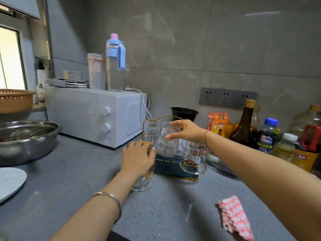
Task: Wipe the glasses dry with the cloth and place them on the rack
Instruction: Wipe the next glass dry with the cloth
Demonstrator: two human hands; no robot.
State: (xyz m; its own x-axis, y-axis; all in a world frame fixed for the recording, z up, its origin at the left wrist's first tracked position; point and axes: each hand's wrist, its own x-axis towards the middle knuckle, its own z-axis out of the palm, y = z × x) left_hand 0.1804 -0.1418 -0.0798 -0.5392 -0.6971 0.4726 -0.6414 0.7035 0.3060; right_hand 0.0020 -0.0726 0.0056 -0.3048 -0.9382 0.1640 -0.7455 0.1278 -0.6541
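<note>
Head view: the clear patterned glass (pixel 166 145) hangs upturned over the gold-wire rack with a dark blue tray (pixel 175 171), pinched at its raised base by the right hand (pixel 186 131). This looks like the placing step, and it calls for a straight lowering onto a peg. The left hand (pixel 139 157) curls round a printed clear glass (pixel 142 180) standing on the grey desk (pixel 173 206) just left of the rack, probably next for wiping. An upturned Hello Kitty glass (pixel 194 159) crowds the rack's right side. The pink-and-white cloth (pixel 234 218) lies well apart, near right, with open desk between.
</note>
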